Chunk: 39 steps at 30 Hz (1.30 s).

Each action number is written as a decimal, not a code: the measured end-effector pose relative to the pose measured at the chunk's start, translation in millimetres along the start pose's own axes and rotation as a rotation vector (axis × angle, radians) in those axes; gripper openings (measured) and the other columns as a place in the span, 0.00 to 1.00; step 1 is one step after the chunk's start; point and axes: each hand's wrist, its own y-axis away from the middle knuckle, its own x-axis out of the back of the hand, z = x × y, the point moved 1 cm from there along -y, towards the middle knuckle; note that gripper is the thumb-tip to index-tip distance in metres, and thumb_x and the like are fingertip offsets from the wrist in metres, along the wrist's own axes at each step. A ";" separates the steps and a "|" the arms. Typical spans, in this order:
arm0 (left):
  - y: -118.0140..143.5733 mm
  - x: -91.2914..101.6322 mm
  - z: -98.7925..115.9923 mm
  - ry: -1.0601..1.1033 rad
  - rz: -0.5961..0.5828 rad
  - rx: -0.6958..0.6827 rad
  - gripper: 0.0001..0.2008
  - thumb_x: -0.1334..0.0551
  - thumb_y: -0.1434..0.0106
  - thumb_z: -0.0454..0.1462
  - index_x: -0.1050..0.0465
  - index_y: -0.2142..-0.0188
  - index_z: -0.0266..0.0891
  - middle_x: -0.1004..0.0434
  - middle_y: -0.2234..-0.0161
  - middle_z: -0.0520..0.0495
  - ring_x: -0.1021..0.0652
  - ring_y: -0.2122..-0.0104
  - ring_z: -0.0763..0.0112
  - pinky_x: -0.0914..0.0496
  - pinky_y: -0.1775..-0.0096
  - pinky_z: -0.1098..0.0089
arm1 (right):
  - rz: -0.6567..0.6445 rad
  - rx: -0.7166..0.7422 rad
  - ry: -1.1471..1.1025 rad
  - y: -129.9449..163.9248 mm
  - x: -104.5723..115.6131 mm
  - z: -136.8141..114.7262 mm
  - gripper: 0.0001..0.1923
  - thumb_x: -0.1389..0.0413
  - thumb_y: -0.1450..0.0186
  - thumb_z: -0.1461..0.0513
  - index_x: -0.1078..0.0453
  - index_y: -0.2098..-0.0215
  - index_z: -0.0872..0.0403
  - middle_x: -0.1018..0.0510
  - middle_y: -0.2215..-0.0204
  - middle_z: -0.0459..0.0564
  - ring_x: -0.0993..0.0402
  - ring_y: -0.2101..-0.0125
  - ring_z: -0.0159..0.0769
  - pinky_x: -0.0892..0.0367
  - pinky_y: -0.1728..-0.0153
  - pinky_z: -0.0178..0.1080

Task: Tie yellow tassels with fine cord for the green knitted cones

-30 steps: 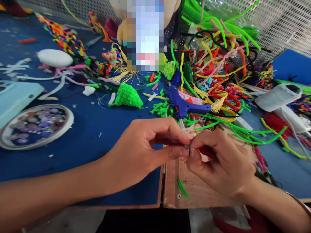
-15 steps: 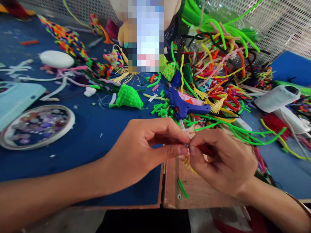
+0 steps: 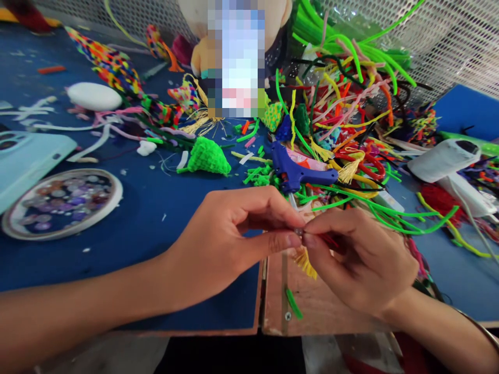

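Observation:
My left hand (image 3: 237, 239) is closed in a pinch, thumb and forefinger pressed on a small clear bead (image 3: 298, 232). My right hand (image 3: 358, 254) meets it fingertip to fingertip, also pinching. Thin red cord (image 3: 330, 239) shows inside the curled right fingers; whether it passes through the bead is hidden. Just beyond the fingertips lies a blue glue gun (image 3: 300, 169) with a clear glue stick in its back. Yellow tassel threads (image 3: 306, 264) hang below the hands, over the wooden board (image 3: 319, 306).
An oval dish (image 3: 117, 189) of purple and brown beads stands at left by a pale blue phone (image 3: 35, 161). A green fuzzy piece (image 3: 208, 157) lies mid-table. Tangled pipe cleaners (image 3: 351, 114) fill the right back. At far right rests a white handheld device (image 3: 444, 158) with a cord.
Both hands hold nearly the same pinch, with the right hand tilted slightly. More of the yellow tassel shows below them. The view has shifted a little.

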 end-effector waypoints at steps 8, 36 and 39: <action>1.4 1.9 1.9 -0.128 0.043 -0.089 0.06 0.35 0.44 0.29 0.30 0.67 0.36 0.20 0.71 0.61 0.21 0.69 0.91 0.31 0.64 0.97 | 0.007 -0.004 0.028 2.2 -0.4 0.1 0.08 0.44 0.42 0.71 0.32 0.68 0.53 0.20 0.74 0.42 0.32 0.82 0.21 0.40 0.85 0.28; 2.6 0.9 5.2 -0.080 0.064 -0.060 0.08 0.35 0.44 0.28 0.32 0.67 0.37 0.21 0.73 0.61 0.21 0.71 0.89 0.29 0.65 0.94 | 0.004 0.058 0.051 4.3 -6.1 3.6 0.09 0.48 0.40 0.72 0.36 0.66 0.53 0.23 0.73 0.43 0.28 0.77 0.24 0.33 0.78 0.27; 1.6 0.9 5.6 -0.059 0.066 -0.056 0.09 0.35 0.45 0.27 0.32 0.67 0.37 0.21 0.73 0.61 0.21 0.72 0.89 0.29 0.66 0.94 | -0.024 0.075 0.013 5.3 -6.3 5.8 0.09 0.49 0.39 0.72 0.36 0.65 0.53 0.22 0.70 0.45 0.28 0.76 0.25 0.34 0.79 0.28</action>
